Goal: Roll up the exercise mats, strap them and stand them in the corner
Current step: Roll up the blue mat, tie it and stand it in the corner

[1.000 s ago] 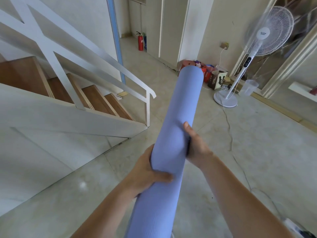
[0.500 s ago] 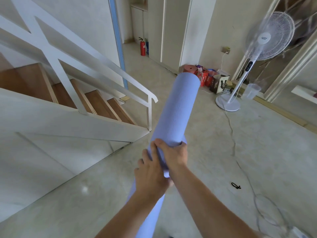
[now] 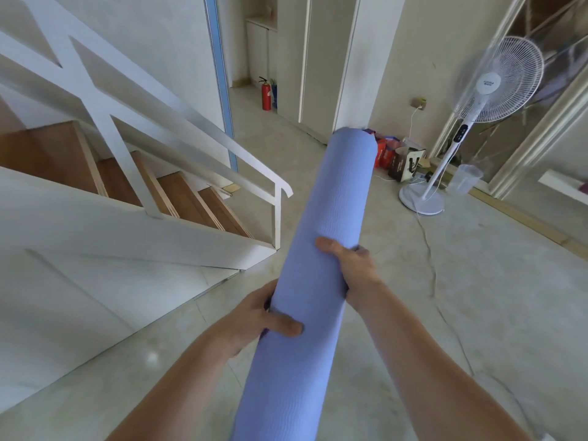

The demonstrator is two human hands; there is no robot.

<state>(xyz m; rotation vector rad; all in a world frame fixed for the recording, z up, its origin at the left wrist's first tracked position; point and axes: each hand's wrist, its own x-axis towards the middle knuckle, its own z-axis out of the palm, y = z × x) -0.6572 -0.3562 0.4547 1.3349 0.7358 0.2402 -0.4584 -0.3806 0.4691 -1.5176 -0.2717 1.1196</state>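
I have the rolled blue mat [image 3: 321, 249] lifted off the floor and angled away from me, its far end pointing toward the clutter by the standing fan [image 3: 471, 122], its near end running out of view below. My left hand [image 3: 254, 319] wraps the roll from the left, thumb laid across the top; my right hand [image 3: 353, 268] clamps it a little farther up from the right side, thumb over the top as well. Both grips are closed on the mat. I judge the staggered, opposed hold is there to keep the coil tight so it cannot unwind; I cannot see any strap on the roll from here.

Half a second ago both hands were bunched together on top of the roll, right over left; now they have parted to either side of it. The staircase rail [image 3: 191, 128] and the fire extinguisher [image 3: 266, 94] sit lower in view than before, so my head has tipped up slightly
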